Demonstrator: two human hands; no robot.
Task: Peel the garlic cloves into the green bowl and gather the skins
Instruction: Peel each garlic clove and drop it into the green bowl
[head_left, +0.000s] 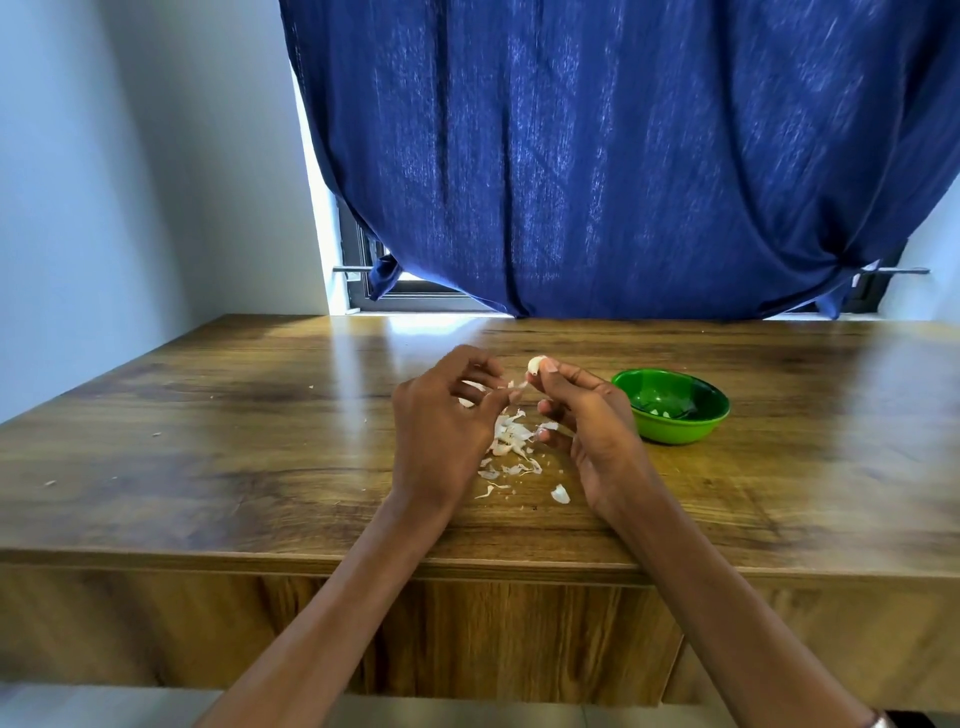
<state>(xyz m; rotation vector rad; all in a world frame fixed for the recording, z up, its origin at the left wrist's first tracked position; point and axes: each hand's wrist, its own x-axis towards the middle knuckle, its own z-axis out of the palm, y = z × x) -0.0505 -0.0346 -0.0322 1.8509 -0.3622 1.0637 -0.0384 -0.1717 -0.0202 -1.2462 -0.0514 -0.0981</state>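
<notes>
My right hand (587, 415) pinches a pale garlic clove (535, 365) between thumb and forefinger, above the middle of the wooden table (208, 441). My left hand (447, 415) pinches a thin strip of skin (517, 386) that still hangs from the clove. Under both hands lies a loose pile of garlic skins (511, 441). One larger white piece (560, 493) lies apart, nearer the front edge. The green bowl (675, 421) stands just right of my right hand, with a few peeled cloves (661, 413) inside.
Small skin flakes (50, 483) are scattered on the left part of the table. A blue curtain (623, 156) hangs over the window behind the table's far edge. A white wall stands to the left.
</notes>
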